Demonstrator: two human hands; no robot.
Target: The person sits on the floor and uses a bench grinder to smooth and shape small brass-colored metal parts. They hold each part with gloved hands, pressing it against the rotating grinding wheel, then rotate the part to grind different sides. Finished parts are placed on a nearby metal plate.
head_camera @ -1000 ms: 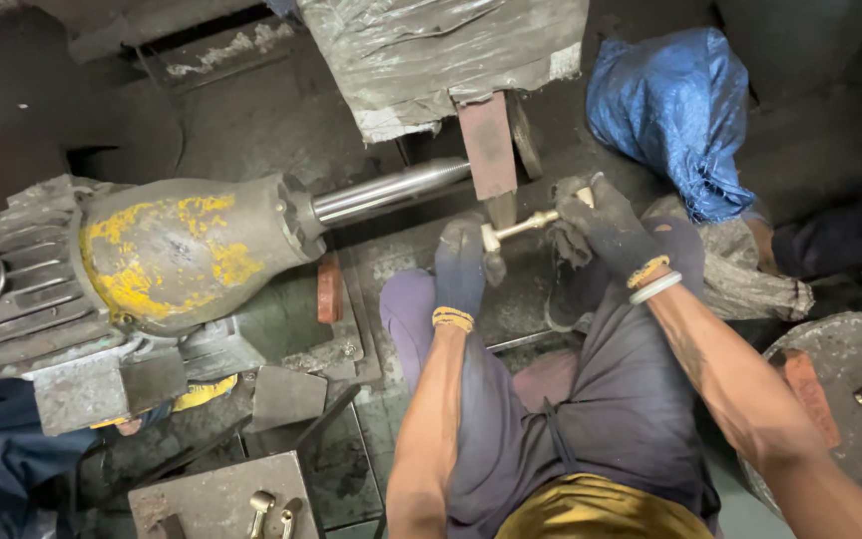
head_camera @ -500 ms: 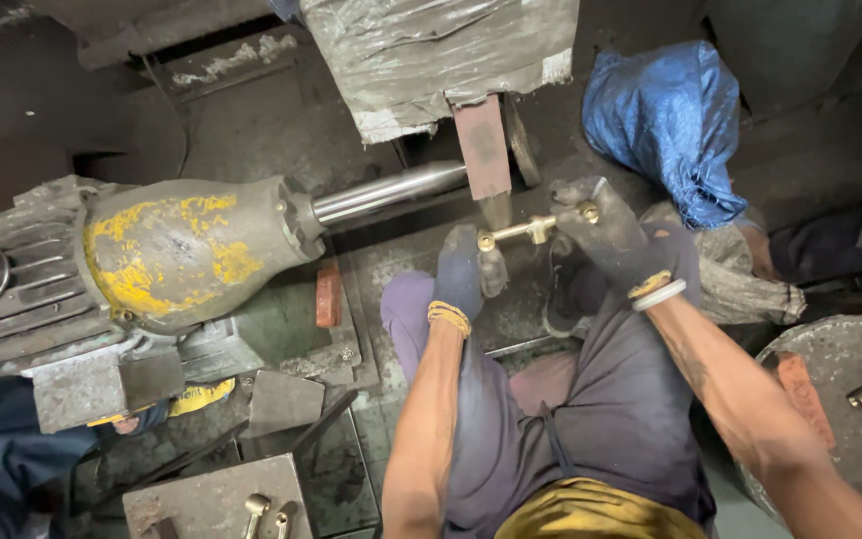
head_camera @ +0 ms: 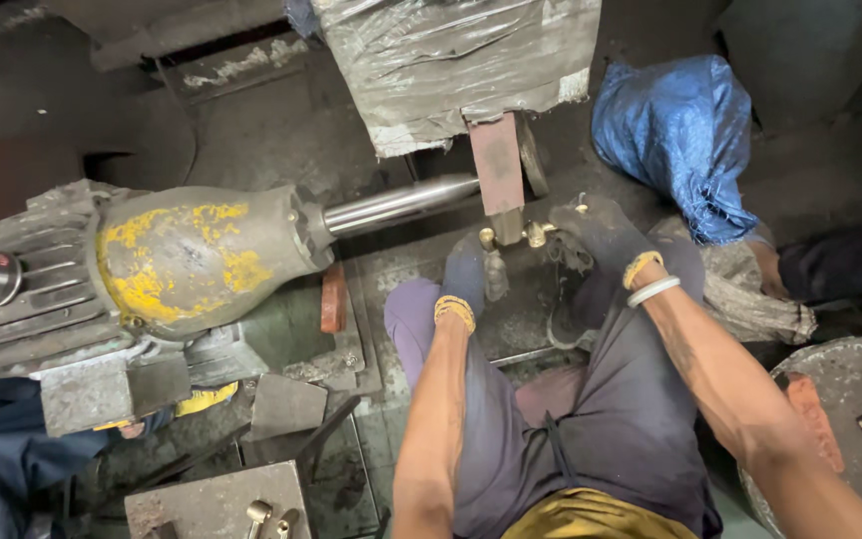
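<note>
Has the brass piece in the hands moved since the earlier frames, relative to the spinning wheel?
Yes. The brass piece has risen toward the wheel and now sits just under its lower edge, held by both the left hand and the right hand.

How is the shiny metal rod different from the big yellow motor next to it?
The metal rod is thin, smooth and bright silver; the motor housing is fat, rounded and dull grey with worn yellow paint. The rod looks clean, while the housing is scuffed and grimy. Both lie sideways in one line, the rod sticking out of the housing toward the wheel where the gloved left hand and right hand hold a brass part.
</note>
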